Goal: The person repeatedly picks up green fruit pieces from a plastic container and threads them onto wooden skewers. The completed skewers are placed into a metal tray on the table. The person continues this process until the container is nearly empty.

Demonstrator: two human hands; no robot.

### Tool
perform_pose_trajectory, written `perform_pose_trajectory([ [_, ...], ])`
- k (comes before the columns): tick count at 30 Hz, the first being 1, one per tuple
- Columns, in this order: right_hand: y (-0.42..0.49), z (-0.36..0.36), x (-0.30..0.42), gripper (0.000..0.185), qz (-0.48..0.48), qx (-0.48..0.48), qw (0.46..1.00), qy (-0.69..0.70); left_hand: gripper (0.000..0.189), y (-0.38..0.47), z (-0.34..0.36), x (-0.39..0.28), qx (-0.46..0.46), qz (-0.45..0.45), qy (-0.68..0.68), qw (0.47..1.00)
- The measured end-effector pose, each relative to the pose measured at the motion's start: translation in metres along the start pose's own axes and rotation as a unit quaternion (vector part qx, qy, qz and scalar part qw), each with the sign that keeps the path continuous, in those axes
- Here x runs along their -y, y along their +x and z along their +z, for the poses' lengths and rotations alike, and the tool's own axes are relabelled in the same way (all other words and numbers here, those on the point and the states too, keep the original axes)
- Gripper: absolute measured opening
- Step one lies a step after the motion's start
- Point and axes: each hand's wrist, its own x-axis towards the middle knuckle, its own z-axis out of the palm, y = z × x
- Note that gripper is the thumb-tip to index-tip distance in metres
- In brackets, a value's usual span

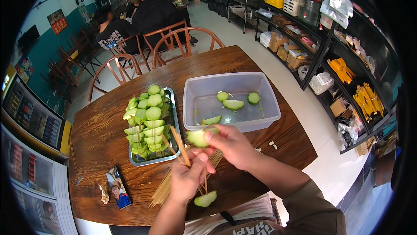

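My left hand [190,173] grips a few bamboo skewers [180,145]; some stick up past the thumb, others point down. Below it a half-round green slice, apparently cucumber [206,199], appears to be on the lower end of a skewer. Between the thumb and fingers of my right hand [233,145] is a pale green cucumber slice [197,138], slightly blurred, just above the left fingers. Under my hands lies a bundle of loose skewers [164,186]. To the left, a metal tray [176,117] carries stacked, skewered slices [153,114].
A clear plastic tub [231,125] with a few slices stands beyond my right hand. A phone [118,187] and crumpled tissue [104,194] lie at left on the wooden table [208,62]. Wooden chairs [185,44] and seated people [156,16] are beyond; shelves [321,55] stand right.
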Motion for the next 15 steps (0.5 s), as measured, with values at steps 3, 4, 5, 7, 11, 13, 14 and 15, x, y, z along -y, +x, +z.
perform_pose_trajectory([
  [3,-0.001,-0.001,-0.001,0.025,0.021,-0.002,1.0,0.0,0.021,-0.002,-0.004,-0.002,0.033,-0.027,-0.002,0.999],
  [4,-0.002,0.0,-0.002,0.025,0.024,0.024,0.999,0.02,0.021,0.0,-0.007,-0.004,0.031,-0.03,-0.017,0.999],
  [5,-0.004,0.003,-0.002,0.025,0.046,0.075,0.995,0.038,0.021,0.002,-0.011,-0.006,0.025,-0.041,-0.03,0.998],
  [7,-0.008,0.004,0.001,0.024,0.018,0.046,0.998,0.027,0.035,0.003,-0.018,-0.011,0.04,-0.042,-0.019,0.998],
  [11,-0.013,0.006,0.001,0.021,0.074,0.121,0.989,-0.043,0.039,0.008,-0.034,-0.019,-0.024,-0.039,-0.134,0.99],
  [13,-0.013,0.007,-0.001,0.02,0.062,0.186,0.973,-0.118,0.026,0.009,-0.039,-0.02,-0.002,-0.062,-0.116,0.991],
  [14,-0.012,0.009,-0.003,0.021,0.062,0.196,0.971,-0.125,0.015,0.01,-0.04,-0.019,-0.003,-0.07,-0.122,0.99],
  [15,-0.013,0.011,-0.005,0.025,0.028,0.188,0.973,-0.133,0.015,0.011,-0.042,-0.018,0.003,-0.039,-0.1,0.994],
])
